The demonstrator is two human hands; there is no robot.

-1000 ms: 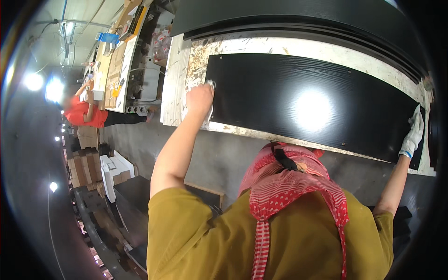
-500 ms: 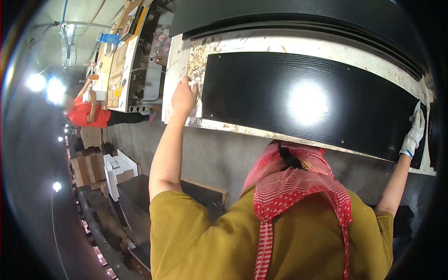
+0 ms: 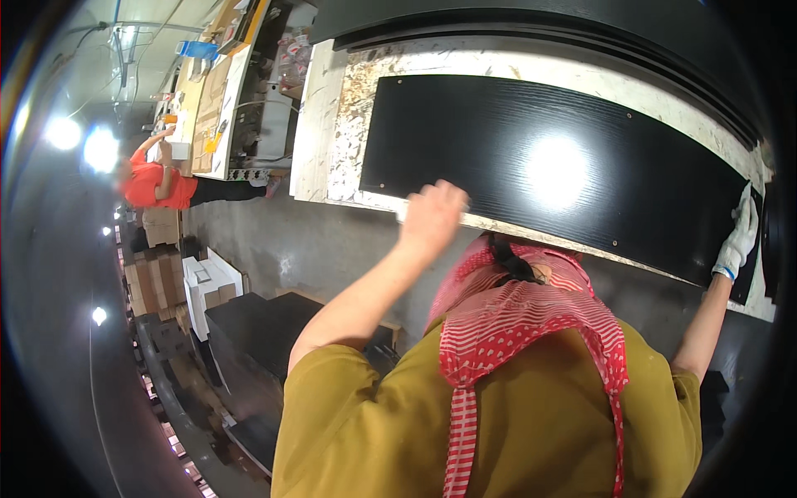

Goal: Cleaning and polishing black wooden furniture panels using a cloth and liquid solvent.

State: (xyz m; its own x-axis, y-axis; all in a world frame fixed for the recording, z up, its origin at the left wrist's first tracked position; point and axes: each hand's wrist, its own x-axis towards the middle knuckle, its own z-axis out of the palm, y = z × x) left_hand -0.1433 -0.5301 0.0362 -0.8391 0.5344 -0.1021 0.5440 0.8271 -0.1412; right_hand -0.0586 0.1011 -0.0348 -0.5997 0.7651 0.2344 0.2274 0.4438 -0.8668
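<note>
A long black board [image 3: 498, 149] with a wood-grain surface lies flat on a worn white bench top [image 3: 320, 124]. Small holes or fittings show near its edges. At the board's near edge, left of its middle, is my bare left hand [image 3: 436, 216], its fingers curled. A bit of something white [image 3: 403, 212] peeks out beside that hand; whether it is cloth or paper is too small to tell. My right hand [image 3: 739, 236], in a white glove, rests flat along the board's right end with fingers stretched out.
More black boards [image 3: 531, 25] are stacked along the bench's far side. At the far left a person in a red shirt [image 3: 158, 183] stands by another table [image 3: 237, 108] holding cardboard and small items. Behind me on the left are dark panels [image 3: 257, 340] and cardboard boxes [image 3: 154, 282].
My left hand has moved right and nearer, from beyond the board's left end to its near edge. The board's left end sits slightly higher in view. My right hand stays in place.
</note>
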